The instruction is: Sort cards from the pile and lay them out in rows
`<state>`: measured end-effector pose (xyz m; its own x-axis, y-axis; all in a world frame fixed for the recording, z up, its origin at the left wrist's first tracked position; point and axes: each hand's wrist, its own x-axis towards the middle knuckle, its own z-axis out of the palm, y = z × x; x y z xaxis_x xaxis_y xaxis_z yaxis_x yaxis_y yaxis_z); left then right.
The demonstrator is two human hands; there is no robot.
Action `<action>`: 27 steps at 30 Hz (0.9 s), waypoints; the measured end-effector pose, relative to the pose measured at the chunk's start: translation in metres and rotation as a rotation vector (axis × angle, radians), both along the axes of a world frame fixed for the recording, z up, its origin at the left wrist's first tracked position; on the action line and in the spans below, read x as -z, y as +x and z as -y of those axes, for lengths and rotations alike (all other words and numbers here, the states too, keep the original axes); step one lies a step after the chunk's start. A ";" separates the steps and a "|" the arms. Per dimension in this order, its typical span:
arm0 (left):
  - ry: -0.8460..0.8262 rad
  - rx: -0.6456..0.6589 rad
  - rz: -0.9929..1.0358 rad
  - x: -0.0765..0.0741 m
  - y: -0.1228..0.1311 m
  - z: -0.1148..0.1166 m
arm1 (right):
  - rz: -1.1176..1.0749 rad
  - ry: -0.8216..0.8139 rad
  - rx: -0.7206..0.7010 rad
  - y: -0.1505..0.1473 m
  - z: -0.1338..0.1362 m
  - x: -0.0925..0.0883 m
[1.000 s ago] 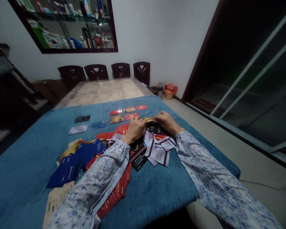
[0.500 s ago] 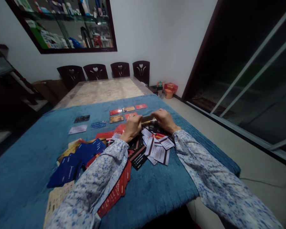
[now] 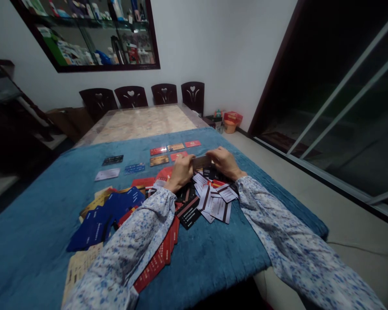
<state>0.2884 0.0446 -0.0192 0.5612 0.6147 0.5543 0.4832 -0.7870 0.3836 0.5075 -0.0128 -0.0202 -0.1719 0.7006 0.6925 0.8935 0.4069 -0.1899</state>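
Note:
A dark brownish card (image 3: 201, 162) is held up between my two hands, above the pile. My left hand (image 3: 182, 171) pinches its left end, and my right hand (image 3: 224, 162) grips the right end. Under and in front of them lie loose white cards (image 3: 220, 209) with dark stripes and a black card (image 3: 188, 212). Blue cards (image 3: 97, 226) are fanned out left of my left forearm, while red cards (image 3: 155, 267) spread beneath it. Beyond my hands are red cards (image 3: 158, 150) and a gold-brown card (image 3: 159, 161) laid out in rows.
A black card (image 3: 113, 160), a white card (image 3: 107, 174) and a blue card (image 3: 134, 168) lie apart at left. Beige cards (image 3: 80, 267) are near my left sleeve. A blue cloth (image 3: 213, 254) covers the near table. Chairs (image 3: 193, 97) stand at the far end.
The card between my hands has tilted, so more of its broad face shows now. My hands have otherwise barely moved, and the cards on the cloth lie as before.

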 end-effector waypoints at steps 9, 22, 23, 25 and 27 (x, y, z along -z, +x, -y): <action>-0.012 -0.026 -0.165 -0.011 -0.001 0.014 | 0.034 -0.131 0.049 -0.002 0.009 0.000; 0.018 -0.085 -0.298 -0.015 -0.002 0.023 | 0.125 -0.155 0.066 -0.006 0.012 0.001; 0.020 -0.086 -0.302 -0.015 -0.002 0.024 | 0.124 -0.150 0.059 -0.006 0.012 0.002; 0.021 -0.088 -0.310 -0.014 -0.002 0.024 | 0.119 -0.139 0.050 -0.006 0.010 0.003; 0.023 -0.089 -0.312 -0.014 -0.002 0.024 | 0.115 -0.132 0.042 -0.005 0.009 0.005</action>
<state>0.2865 0.0211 -0.0048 0.6507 0.6588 0.3777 0.6424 -0.7427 0.1887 0.5021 -0.0222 -0.0252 -0.2139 0.7924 0.5713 0.9280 0.3475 -0.1346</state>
